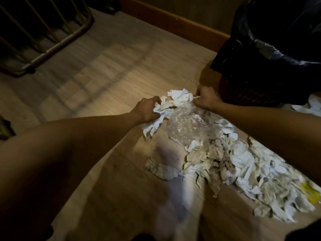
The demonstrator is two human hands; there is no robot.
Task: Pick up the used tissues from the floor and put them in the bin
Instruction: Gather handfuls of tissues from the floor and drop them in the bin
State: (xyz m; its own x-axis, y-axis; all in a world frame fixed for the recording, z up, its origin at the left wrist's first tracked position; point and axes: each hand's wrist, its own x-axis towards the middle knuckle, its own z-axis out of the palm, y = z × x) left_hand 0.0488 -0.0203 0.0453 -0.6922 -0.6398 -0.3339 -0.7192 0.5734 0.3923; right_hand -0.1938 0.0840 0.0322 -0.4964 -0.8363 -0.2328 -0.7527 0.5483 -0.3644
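Observation:
A big heap of crumpled white used tissues [243, 167] lies on the wooden floor at the right, lit brightly. My left hand [147, 110] is closed on a bunch of tissues [156, 122] that hangs below the fist. My right hand [206, 100] pinches the far end of another crumpled tissue clump [178, 98] stretched between both hands. A crinkled clear plastic bag [189, 126] lies just under the hands. The bin [251, 91], a dark mesh basket lined with a black plastic bag [278, 40], stands right behind my right hand.
A metal railing [45, 35] stands at the top left. A wooden skirting board [173, 16] runs along the far wall. More tissues [309, 106] lie beside the bin at the right edge. Something yellow [311, 192] peeks from the heap.

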